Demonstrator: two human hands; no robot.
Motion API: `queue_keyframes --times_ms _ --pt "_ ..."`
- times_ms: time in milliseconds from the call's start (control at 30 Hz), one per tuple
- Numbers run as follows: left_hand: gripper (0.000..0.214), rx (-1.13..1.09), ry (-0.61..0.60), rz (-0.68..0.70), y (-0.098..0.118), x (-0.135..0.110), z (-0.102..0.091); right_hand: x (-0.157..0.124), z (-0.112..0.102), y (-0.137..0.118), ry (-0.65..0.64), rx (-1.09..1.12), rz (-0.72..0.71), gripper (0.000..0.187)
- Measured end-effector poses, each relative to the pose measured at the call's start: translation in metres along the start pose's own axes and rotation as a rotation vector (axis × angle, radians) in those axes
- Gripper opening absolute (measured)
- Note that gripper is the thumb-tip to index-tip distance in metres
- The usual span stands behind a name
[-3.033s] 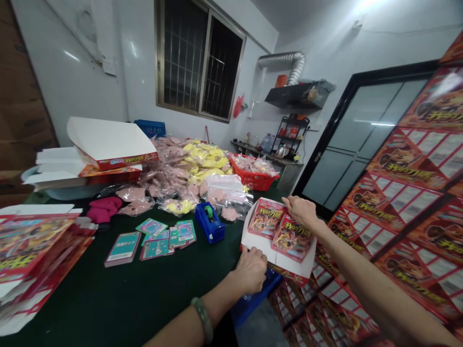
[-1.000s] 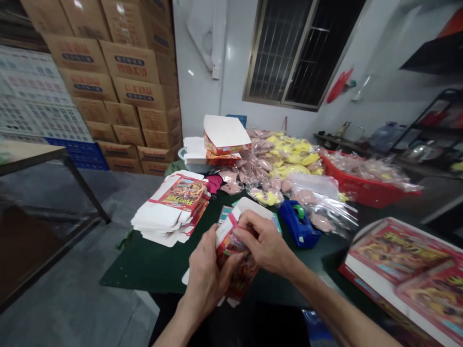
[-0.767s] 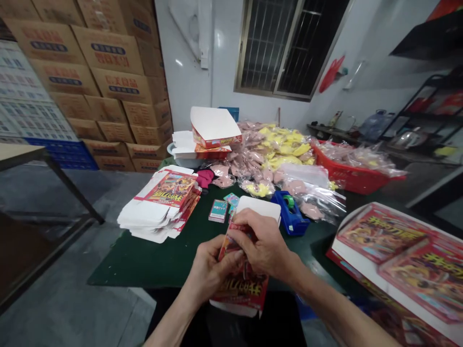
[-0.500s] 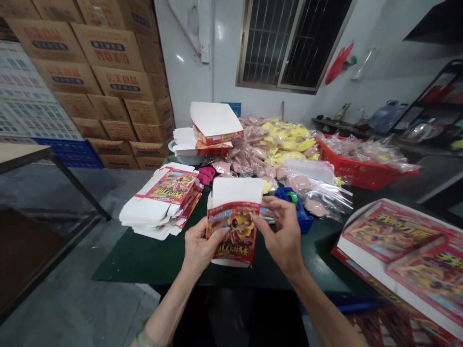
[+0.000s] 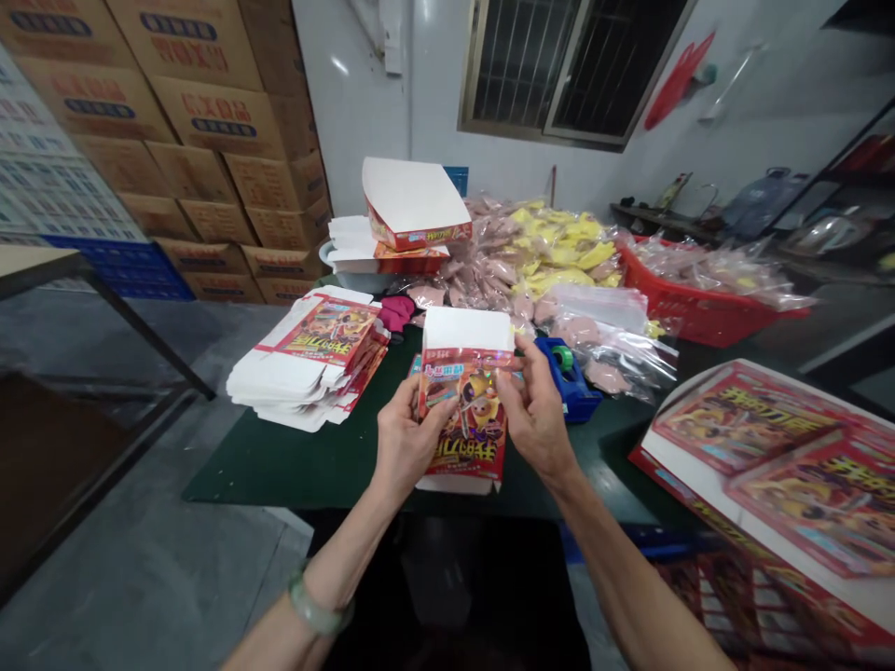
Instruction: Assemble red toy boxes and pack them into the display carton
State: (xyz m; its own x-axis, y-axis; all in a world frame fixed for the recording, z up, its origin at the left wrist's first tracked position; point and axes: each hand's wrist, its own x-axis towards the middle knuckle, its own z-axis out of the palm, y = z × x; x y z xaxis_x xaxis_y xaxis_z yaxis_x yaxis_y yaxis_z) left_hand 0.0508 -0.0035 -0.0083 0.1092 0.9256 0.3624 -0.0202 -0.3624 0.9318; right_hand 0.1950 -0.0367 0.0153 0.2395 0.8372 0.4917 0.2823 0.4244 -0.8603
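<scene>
Between my two hands is a red printed carton (image 5: 467, 410), its white end flap standing up on the far side and another white flap at the near edge. My left hand (image 5: 411, 433) grips its left side, thumb across the printed face. On the right edge, my right hand (image 5: 535, 405) holds it with thumb in front and fingers behind. Part of another printed piece shows behind the carton. A blue tape dispenser (image 5: 574, 391) with green tape stands just right of my right hand. To the left lies a stack of flattened cartons (image 5: 314, 354).
Bagged pink and yellow pieces (image 5: 552, 247) are heaped at the back, beside a red basket (image 5: 706, 294) of more bags. White-lined display boxes (image 5: 416, 200) sit back left. An open display box (image 5: 671, 457) with red cartons stands at the right. Brown cardboard boxes (image 5: 210, 121) are stacked behind.
The view has shifted, with the table scene higher in the picture. Both hands still hold the carton, which now sits squarer, and my left hand has moved slightly right.
</scene>
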Motion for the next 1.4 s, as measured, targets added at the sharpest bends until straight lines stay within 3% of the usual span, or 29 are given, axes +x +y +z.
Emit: queue_keyframes --times_ms 100,200,433,567,700,767,867,967,1033,1233,1400 --pt "0.035 0.09 0.018 0.062 -0.016 -0.003 -0.001 -0.001 -0.005 0.012 -0.078 0.047 0.021 0.053" --pt "0.039 0.119 0.029 0.076 -0.027 -0.009 -0.004 -0.006 -0.013 0.013 -0.114 -0.036 -0.009 0.046" --pt "0.076 0.075 0.007 0.204 -0.019 -0.016 -0.009 -0.022 -0.029 0.002 -0.186 -0.241 -0.219 0.035" --pt "0.043 0.234 0.082 0.397 -0.007 -0.008 -0.016 -0.032 -0.025 0.005 -0.1 -0.288 -0.356 0.034" --pt "0.013 0.242 0.128 0.512 0.012 -0.007 -0.015 -0.037 -0.019 0.001 0.057 -0.259 -0.326 0.026" --pt "0.01 0.212 0.184 0.438 0.022 -0.013 -0.014 -0.036 -0.016 -0.004 0.056 -0.213 -0.291 0.021" --pt "0.011 0.006 0.216 0.193 0.033 -0.023 -0.014 -0.034 -0.014 -0.011 0.036 -0.055 -0.176 0.017" --pt "0.034 -0.306 0.083 -0.028 0.04 -0.021 -0.011 -0.029 -0.018 -0.013 -0.056 0.099 -0.049 0.038" --pt "0.036 -0.411 -0.022 -0.108 0.043 -0.012 -0.006 -0.023 -0.024 -0.009 -0.11 0.102 -0.038 0.038" --pt "0.005 -0.527 -0.019 -0.167 0.038 0.007 0.011 -0.007 -0.04 0.004 -0.033 -0.041 -0.188 0.011" --pt "0.008 -0.567 -0.001 -0.1 0.03 0.0 0.006 -0.012 -0.045 -0.003 -0.183 -0.01 -0.2 0.012"
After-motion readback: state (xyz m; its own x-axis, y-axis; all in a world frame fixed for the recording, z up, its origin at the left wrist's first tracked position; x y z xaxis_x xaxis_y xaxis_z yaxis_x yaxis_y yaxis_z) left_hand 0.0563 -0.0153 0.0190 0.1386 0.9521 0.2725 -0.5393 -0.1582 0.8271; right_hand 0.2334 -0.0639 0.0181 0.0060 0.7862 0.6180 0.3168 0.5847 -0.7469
